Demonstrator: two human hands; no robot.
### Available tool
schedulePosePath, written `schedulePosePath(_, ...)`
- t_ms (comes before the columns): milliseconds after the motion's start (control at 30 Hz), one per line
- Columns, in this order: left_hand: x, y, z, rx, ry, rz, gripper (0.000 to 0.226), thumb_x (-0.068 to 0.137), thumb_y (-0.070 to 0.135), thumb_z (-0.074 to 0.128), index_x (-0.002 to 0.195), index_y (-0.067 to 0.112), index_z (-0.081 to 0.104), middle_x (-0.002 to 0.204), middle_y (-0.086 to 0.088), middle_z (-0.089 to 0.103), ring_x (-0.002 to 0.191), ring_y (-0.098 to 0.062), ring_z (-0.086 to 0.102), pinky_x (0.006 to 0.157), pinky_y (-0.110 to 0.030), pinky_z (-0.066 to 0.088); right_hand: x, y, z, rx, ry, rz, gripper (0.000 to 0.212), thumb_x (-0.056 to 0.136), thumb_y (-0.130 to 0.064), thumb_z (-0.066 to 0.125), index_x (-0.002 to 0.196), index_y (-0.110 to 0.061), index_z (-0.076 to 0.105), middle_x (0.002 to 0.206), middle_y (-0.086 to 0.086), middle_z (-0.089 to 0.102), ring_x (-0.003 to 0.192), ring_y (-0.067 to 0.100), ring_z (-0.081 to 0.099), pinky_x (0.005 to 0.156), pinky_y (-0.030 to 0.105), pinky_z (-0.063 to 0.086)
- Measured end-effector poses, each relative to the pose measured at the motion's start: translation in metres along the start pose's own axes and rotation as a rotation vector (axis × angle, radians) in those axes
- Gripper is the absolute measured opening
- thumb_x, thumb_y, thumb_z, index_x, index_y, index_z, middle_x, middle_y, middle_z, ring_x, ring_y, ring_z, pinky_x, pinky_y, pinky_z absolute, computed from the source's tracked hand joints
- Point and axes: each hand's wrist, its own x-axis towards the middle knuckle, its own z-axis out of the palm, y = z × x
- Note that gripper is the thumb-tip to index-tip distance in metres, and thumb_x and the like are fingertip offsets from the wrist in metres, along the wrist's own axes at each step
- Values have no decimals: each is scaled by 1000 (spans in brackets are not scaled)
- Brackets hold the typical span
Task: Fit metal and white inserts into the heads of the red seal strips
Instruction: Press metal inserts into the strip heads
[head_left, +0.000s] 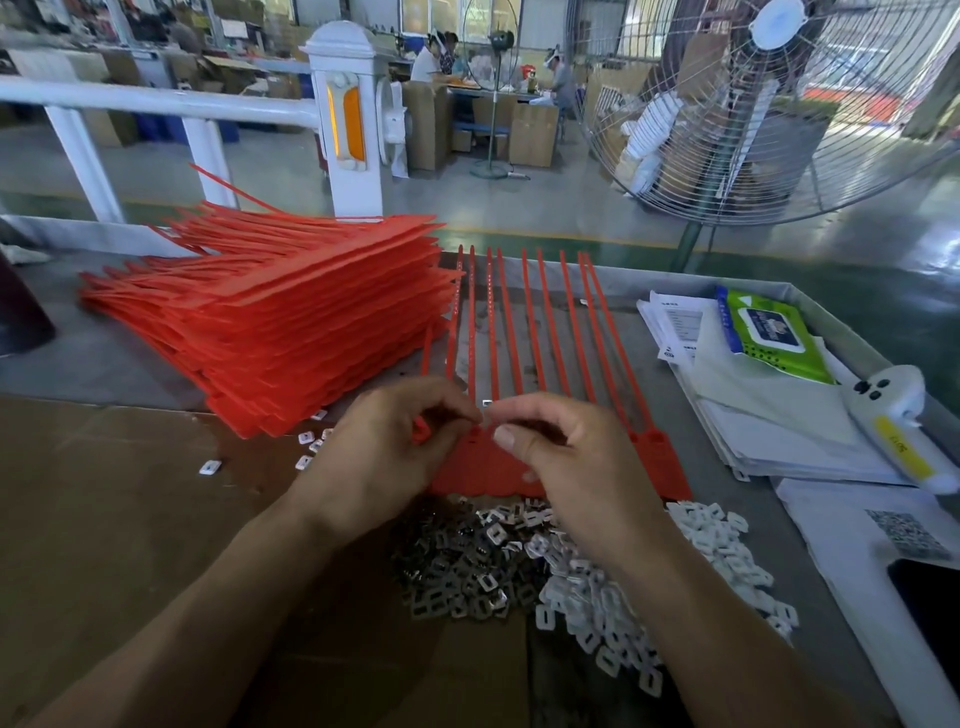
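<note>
While both hands meet over the red strips, this is how things lie:
Left hand (387, 447): fingers curled, tips pinched together at a strip head; what they pinch is too small to tell.
Right hand (566, 457): fingers curled, tips by the left hand's tips; cannot tell what it holds.
Red seal strips (524, 332): side by side on the table, heads under the hands.
Red stack (291, 317): left of them.
Metal inserts (457, 566): pile near the wrists.
White inserts (613, 597): pile touching the metal ones.
</note>
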Motion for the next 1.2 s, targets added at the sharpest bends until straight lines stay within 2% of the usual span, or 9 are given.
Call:
schedulePosePath(100,-1,2,3,-19,-9,39,16,93,22,71,103,35,71,101,18,71,96,-10,69,81,-33,55,1,3,-1,74,38,16,16,95,-23,73,103,-37,73,101,-26,72,91,-7,69,68,12,54)
schedulePosePath(233,-1,5,5,-9,-38,133,21,90,17,75,106,31,72,104,18,71,97,-6,68,80,-13,48,3,4,0,74,23,27,19,94,-21,74,106,-35,72,104,-21,73,95,-5,69,70,15,56)
schedulePosePath(400,0,6,6,17,-35,151,19,88,15,77,103,27,74,99,16,70,93,-7,67,79,-10,45,3,3,0,52,-9,25,21,96,-19,71,109,-35,70,105,-26,71,96,-6,68,72,15,56)
schedulePosePath(567,-1,5,3,46,-21,158,17,87,22,77,101,29,73,97,21,66,90,-3,66,76,-10,47,3,2,2,23,-11,36,22,99,-19,67,109,-39,69,107,-28,69,103,-6,66,94,32,57)
schedulePosePath(667,-1,5,3,63,-23,164,14,88,25,76,101,28,74,97,19,67,90,-5,67,77,-14,50,3,2,2,3,-17,36,21,100,-22,66,112,-38,68,107,-27,70,103,-7,65,100,35,55)
schedulePosePath(733,0,5,3,83,-11,165,12,89,28,74,101,28,74,97,20,67,91,-5,67,77,-14,50,3,3,2,-15,-14,34,17,101,-28,65,113,-39,68,105,-24,72,102,-9,65,97,26,53)
schedulePosePath(833,3,-2,-5,138,75,102,8,88,28,76,96,29,75,95,20,68,88,-2,66,76,-17,51,0,5,-1,-105,6,-4,14,100,-33,64,113,-39,69,102,-21,73,100,-18,61,78,2,45)
schedulePosePath(1000,4,-28,-27,254,128,-137,6,85,31,78,89,35,74,88,18,68,81,-1,64,74,-35,55,-1,7,2,-345,-30,-55,18,100,-32,64,116,-30,72,103,-24,68,97,-22,54,75,-6,37)
schedulePosePath(1200,4,-37,-26,364,89,-254,7,85,35,78,87,40,75,82,27,64,84,8,59,70,-14,42,-1,10,5,-421,-51,-72,19,99,-36,66,116,-32,72,109,-23,70,99,-23,53,75,-9,35)
